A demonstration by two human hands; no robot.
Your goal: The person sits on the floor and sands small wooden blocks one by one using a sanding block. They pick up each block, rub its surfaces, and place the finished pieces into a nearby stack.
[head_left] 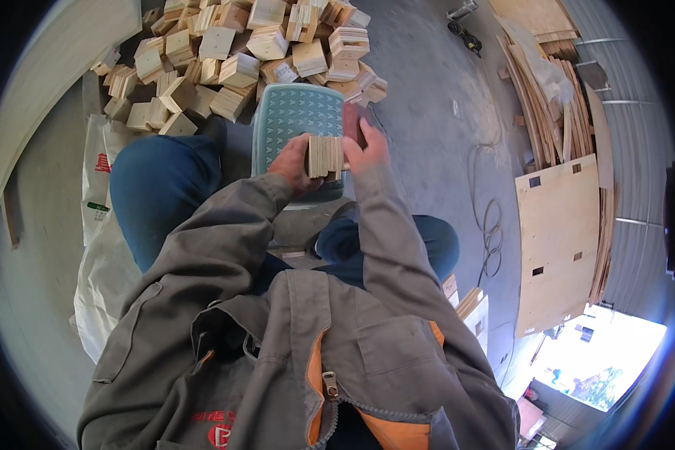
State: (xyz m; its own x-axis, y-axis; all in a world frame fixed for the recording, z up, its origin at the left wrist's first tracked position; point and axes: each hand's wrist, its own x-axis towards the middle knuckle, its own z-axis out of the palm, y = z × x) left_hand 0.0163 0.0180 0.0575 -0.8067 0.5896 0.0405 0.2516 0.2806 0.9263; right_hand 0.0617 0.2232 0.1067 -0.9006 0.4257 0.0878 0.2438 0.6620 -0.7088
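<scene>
My left hand (pixel 295 165) grips the left side of a plywood block (pixel 325 156), whose layered edges face up at me. At the block's right, my right hand (pixel 369 147) is closed around a reddish-brown rectangular block (pixel 352 124); part of it is hidden by the fingers. The fingers of my right hand also come up against the plywood block's right side. Both blocks are held over a teal plastic stool (pixel 298 94) with a raised pattern on its seat, which stands between my knees.
A heap of plywood blocks (pixel 240 69) lies beyond the stool. White plastic sacking (pixel 97 262) is on the floor at left. To the right are a loose cable (pixel 490 238), a cut plywood sheet (pixel 556 244) and leaning boards (pixel 540 105). A pale curved panel rises at far left.
</scene>
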